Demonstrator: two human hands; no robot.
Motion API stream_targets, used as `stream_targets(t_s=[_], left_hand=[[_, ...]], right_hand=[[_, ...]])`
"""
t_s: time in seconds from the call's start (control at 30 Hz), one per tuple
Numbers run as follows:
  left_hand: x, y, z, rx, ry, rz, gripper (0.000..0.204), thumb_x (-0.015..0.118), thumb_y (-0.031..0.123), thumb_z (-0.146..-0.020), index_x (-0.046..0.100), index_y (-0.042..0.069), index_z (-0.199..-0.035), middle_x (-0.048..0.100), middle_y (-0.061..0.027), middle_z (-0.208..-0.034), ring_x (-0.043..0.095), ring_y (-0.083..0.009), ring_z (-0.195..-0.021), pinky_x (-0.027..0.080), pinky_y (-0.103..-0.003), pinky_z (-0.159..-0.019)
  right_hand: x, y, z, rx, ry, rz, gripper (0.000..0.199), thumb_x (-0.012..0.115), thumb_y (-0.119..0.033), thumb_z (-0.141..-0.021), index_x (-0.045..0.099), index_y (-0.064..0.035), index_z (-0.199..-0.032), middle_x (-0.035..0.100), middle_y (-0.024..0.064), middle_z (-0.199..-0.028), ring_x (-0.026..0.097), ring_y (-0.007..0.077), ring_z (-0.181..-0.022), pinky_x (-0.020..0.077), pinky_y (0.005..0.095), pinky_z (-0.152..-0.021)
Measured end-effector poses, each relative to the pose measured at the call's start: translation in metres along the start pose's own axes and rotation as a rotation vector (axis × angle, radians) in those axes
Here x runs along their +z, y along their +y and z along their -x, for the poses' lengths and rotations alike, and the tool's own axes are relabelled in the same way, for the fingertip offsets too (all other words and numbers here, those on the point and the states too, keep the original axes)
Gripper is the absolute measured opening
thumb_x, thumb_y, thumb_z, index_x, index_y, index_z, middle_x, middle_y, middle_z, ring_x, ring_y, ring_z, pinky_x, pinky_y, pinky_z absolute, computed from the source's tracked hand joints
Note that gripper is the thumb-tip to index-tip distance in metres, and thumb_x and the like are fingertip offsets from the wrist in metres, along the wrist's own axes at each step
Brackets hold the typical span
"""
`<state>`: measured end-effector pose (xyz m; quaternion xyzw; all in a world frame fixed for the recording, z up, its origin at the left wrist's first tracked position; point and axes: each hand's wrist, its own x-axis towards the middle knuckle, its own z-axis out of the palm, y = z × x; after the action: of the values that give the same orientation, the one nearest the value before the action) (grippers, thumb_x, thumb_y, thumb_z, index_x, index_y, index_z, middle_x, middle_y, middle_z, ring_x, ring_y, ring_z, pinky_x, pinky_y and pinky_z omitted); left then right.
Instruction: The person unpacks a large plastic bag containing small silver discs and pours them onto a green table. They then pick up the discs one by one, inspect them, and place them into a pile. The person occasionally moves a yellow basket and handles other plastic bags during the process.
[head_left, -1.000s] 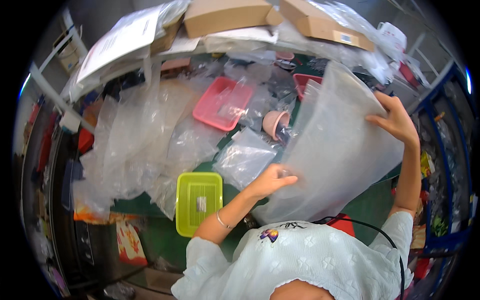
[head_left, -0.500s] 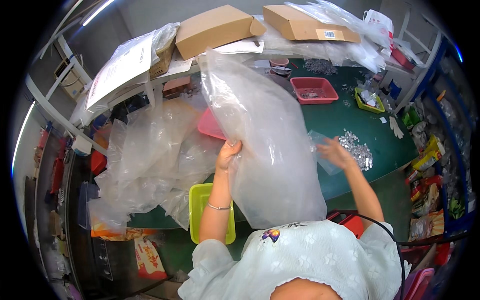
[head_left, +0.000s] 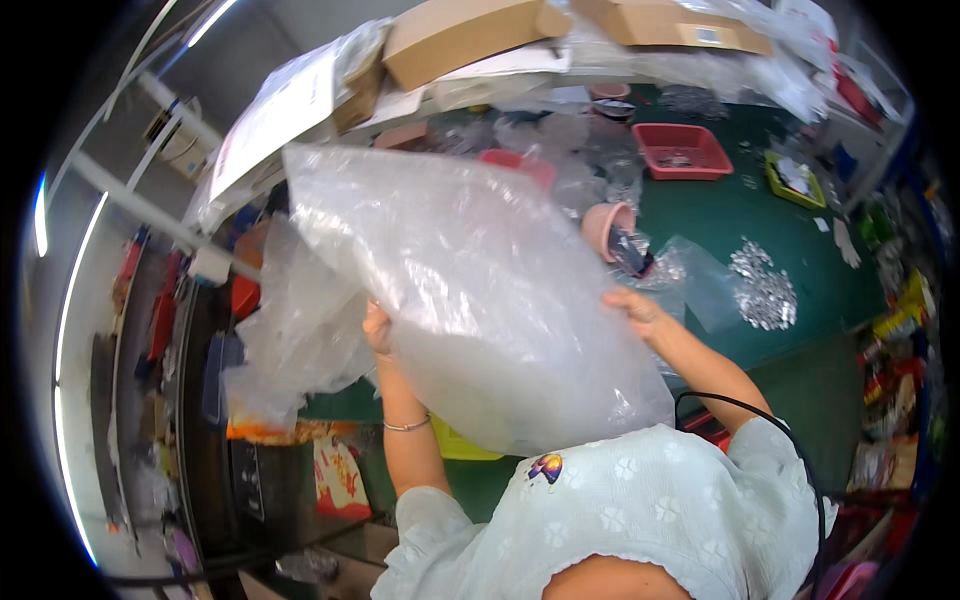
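Note:
A large cloudy plastic bag (head_left: 480, 290) spreads in front of my chest, its upper end tilted to the left. My left hand (head_left: 378, 328) is closed on its left edge, the fingertips partly hidden by the film. At the opposite edge my right hand (head_left: 633, 310) pinches the film between thumb and fingers. Just beyond the right hand, a pink bowl (head_left: 608, 230) lies tipped on its side with dark and silvery contents at its mouth. A smaller clear bag (head_left: 705, 290) rests beside a pile of small shiny metal pieces (head_left: 765, 287).
A red tray (head_left: 683, 152) and a yellow-green tray (head_left: 797, 178) stand farther back on the green table (head_left: 760, 220). Crumpled plastic bags (head_left: 300, 320) cover the left side. Cardboard boxes (head_left: 470, 40) sit on the shelf above. Below the large bag, a yellow-green basin (head_left: 462, 445) partly shows.
The large bag has swung leftward at its top. My right hand has come from the smaller clear bag to the large bag's right edge. The tipped pink bowl is now exposed.

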<state>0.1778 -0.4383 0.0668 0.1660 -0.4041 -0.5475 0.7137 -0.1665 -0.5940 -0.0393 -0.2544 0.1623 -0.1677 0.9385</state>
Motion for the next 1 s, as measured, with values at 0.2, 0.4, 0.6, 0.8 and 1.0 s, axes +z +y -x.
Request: stream_targets(t_s=[0.2, 0.4, 0.6, 0.8, 1.0], left_hand=[[-0.030, 0.094, 0.012, -0.023, 0.450, -0.536, 0.037, 0.053, 0.004, -0.083, 0.044, -0.002, -0.119, 0.060, -0.0111, -0.098, 0.060, -0.0181, -0.084, 0.049, -0.029, -0.073], [-0.008, 0.170, 0.044, -0.258, 0.692, -0.824, 0.044, 0.053, 0.001, -0.081, 0.041, -0.002, -0.124, 0.055, -0.0092, -0.110, 0.057, -0.0155, -0.091, 0.047, -0.029, -0.078], [0.009, 0.202, 0.157, -0.179, 0.890, -0.812, 0.061, 0.059, 0.002, -0.076, 0.032, -0.001, -0.131, 0.048, -0.0101, -0.122, 0.050, -0.0190, -0.107, 0.039, -0.030, -0.092], [-0.005, 0.247, 0.197, -0.125, 0.994, -0.893, 0.063, 0.058, -0.001, -0.075, 0.031, 0.000, -0.132, 0.043, -0.0084, -0.129, 0.043, -0.0200, -0.117, 0.034, -0.030, -0.097], [-0.128, 0.326, 0.133, -0.049, 0.831, -1.027, 0.059, 0.055, -0.003, -0.075, 0.035, 0.000, -0.130, 0.052, -0.0088, -0.118, 0.052, -0.0185, -0.104, 0.041, -0.028, -0.088]], right_hand=[[0.063, -0.045, -0.029, -0.142, -0.058, 0.246, 0.042, 0.063, -0.008, -0.076, 0.048, -0.0014, -0.115, 0.058, 0.0095, -0.103, 0.058, 0.0202, -0.094, 0.0471, 0.0348, -0.083], [0.093, -0.009, -0.088, -0.058, -0.047, 0.528, 0.055, 0.063, -0.006, -0.076, 0.036, -0.0040, -0.124, 0.053, 0.0076, -0.109, 0.052, 0.0175, -0.098, 0.0445, 0.0325, -0.084], [0.128, 0.065, -0.113, -0.054, -0.276, 0.824, 0.068, 0.060, -0.006, -0.078, 0.022, -0.0029, -0.135, 0.043, 0.0134, -0.124, 0.045, 0.0219, -0.111, 0.0363, 0.0336, -0.094], [0.158, 0.109, -0.154, -0.345, -0.408, 1.056, 0.068, 0.057, -0.008, -0.077, 0.022, -0.0005, -0.135, 0.042, 0.0171, -0.126, 0.039, 0.0246, -0.117, 0.0287, 0.0334, -0.100], [0.212, 0.093, -0.248, -0.311, -0.181, 0.879, 0.062, 0.058, -0.004, -0.076, 0.029, 0.0011, -0.130, 0.051, 0.0145, -0.112, 0.050, 0.0224, -0.102, 0.0430, 0.0317, -0.084]])
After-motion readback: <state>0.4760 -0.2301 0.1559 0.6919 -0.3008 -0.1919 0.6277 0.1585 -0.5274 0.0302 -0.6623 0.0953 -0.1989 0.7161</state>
